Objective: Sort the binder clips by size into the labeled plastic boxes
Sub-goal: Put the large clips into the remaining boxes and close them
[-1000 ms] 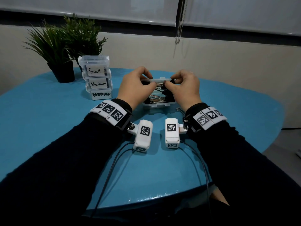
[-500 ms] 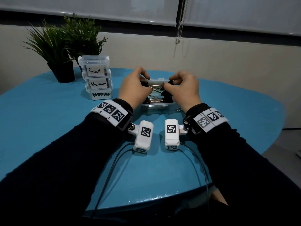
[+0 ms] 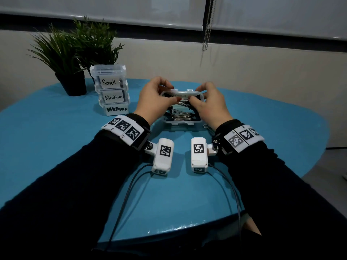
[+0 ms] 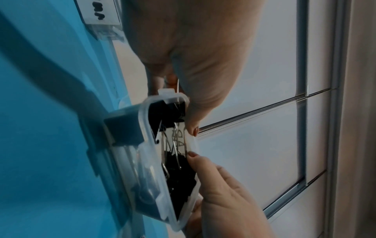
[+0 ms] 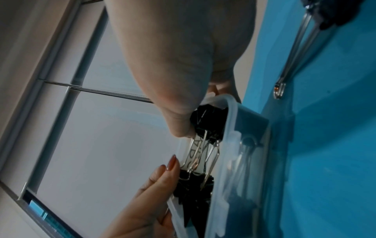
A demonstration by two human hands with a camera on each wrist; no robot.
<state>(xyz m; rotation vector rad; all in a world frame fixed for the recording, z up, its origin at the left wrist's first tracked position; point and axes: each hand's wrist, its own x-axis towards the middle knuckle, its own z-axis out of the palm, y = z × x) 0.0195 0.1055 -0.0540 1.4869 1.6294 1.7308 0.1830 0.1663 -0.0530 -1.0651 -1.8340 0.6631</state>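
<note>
While pale roller blinds (image 3: 105,10) hang behind the round blue desk (image 3: 47,147), three stacked labeled boxes (image 3: 112,91) stand near two potted plants (image 3: 71,53). At the desk's middle, the left hand (image 3: 155,98) and right hand (image 3: 208,104) pinch the clear lid (image 3: 182,94) over the open box (image 3: 182,121) of binder clips (image 3: 181,114).

An office-like room: a round blue bench (image 3: 56,147), roller blinds (image 3: 112,12) with a bead chain (image 3: 206,25), and potted plants (image 3: 75,53).
</note>
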